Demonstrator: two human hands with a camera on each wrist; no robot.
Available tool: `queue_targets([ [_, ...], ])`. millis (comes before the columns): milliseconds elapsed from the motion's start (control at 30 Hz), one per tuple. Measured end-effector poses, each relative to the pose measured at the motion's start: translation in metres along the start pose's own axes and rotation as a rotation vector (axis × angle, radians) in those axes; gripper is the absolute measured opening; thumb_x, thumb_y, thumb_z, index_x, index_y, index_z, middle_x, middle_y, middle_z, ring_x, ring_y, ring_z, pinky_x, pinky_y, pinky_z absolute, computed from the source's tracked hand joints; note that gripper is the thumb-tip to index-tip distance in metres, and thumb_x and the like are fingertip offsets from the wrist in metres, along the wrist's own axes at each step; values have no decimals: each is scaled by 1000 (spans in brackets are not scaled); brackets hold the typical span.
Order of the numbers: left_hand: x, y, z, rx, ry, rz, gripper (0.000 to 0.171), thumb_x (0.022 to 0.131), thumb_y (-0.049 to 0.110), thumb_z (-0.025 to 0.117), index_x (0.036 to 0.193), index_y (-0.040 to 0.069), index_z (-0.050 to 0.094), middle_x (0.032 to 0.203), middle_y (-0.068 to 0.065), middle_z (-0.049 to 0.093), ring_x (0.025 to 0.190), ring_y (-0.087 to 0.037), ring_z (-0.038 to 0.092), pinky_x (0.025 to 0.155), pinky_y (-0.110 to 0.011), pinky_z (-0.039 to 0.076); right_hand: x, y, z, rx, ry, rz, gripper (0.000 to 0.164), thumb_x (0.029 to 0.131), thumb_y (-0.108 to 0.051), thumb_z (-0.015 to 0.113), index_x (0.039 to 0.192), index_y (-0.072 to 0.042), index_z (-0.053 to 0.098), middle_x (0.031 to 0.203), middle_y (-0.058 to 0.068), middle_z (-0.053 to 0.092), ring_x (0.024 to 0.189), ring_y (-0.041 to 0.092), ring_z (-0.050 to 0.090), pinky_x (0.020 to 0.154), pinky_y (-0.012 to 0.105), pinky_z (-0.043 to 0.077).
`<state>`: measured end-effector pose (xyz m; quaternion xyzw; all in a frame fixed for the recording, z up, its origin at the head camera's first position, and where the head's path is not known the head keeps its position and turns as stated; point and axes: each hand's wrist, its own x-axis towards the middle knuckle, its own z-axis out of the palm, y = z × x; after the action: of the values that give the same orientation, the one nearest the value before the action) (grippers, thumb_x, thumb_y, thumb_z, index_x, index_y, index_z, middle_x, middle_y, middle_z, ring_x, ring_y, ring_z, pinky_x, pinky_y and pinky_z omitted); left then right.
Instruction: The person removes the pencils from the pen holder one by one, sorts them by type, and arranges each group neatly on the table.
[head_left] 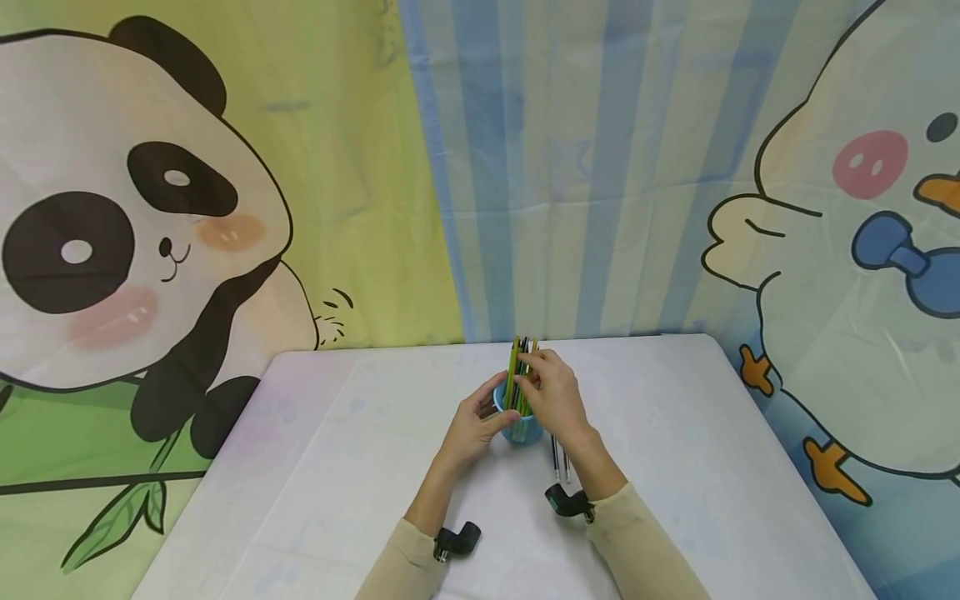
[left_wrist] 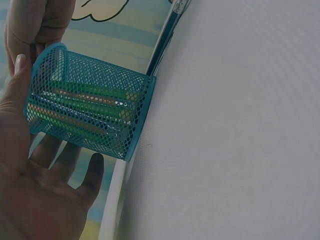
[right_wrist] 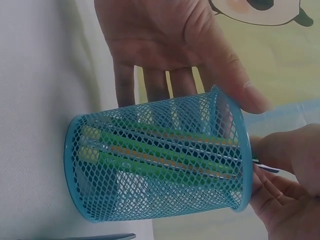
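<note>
I hold the blue mesh pencil cup (right_wrist: 160,201) with the left hand (head_left: 474,427), fingers curled round it; the right hand (head_left: 557,396) pinches its pencils (head_left: 512,368).

The person's left sleeve (head_left: 401,560) and right sleeve (head_left: 647,546) are the same pale cream, plain and long, ending short of the hands. At the end of each sits 1 small black camera. The left camera (head_left: 459,540) and right camera (head_left: 567,502) are blocky and bent like an elbow. The left hand (head_left: 472,427) and right hand (head_left: 553,390) are bare.
</note>
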<state>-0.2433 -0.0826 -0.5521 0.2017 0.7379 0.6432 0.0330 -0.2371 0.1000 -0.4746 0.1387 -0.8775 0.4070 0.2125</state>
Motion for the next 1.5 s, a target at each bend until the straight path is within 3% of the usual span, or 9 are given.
queue_targets([
  [400, 0, 0, 0, 0, -2, 16, 73, 92, 36, 79, 157, 29, 46, 150, -6, 60, 128, -27, 66, 108, -44, 53, 1, 2, 5, -65, 30, -7, 34, 92, -4, 78, 125, -2, 73, 110, 12, 66, 83, 18, 67, 66, 29, 59],
  [667, 1, -1, 0, -6, 1, 20, 71, 93, 29, 80, 156, 29, 48, 150, -5, 60, 129, -28, 64, 110, -50, 51, 1, 4, 9, -98, 42, -29, 32, 92, -3, 78, 124, -1, 74, 111, 12, 65, 86, 21, 69, 70, 31, 61],
  [933, 1, 1, 0, -8, -1, 19, 72, 93, 30, 79, 157, 28, 46, 152, -4, 58, 132, -29, 63, 110, -49, 51, -2, 1, 12, -99, 31, -9, 37, 92, -4, 79, 128, 0, 71, 118, 13, 61, 86, 19, 69, 67, 29, 60],
  [1200, 0, 1, 0, 37, 6, 20, 74, 92, 38, 79, 157, 33, 45, 158, 3, 52, 142, -24, 55, 114, -51, 47, 3, 1, 17, -86, 117, -3, 27, 91, -18, 83, 110, 0, 77, 101, 10, 62, 72, 14, 58, 59, 27, 50],
  [1500, 1, 1, 0, 23, 4, 17, 73, 91, 36, 80, 156, 35, 46, 159, 8, 50, 145, -20, 51, 115, -52, 45, 4, 8, 23, -24, 208, -99, 22, 86, -3, 84, 105, -2, 73, 97, 9, 67, 70, 15, 62, 56, 26, 52],
])
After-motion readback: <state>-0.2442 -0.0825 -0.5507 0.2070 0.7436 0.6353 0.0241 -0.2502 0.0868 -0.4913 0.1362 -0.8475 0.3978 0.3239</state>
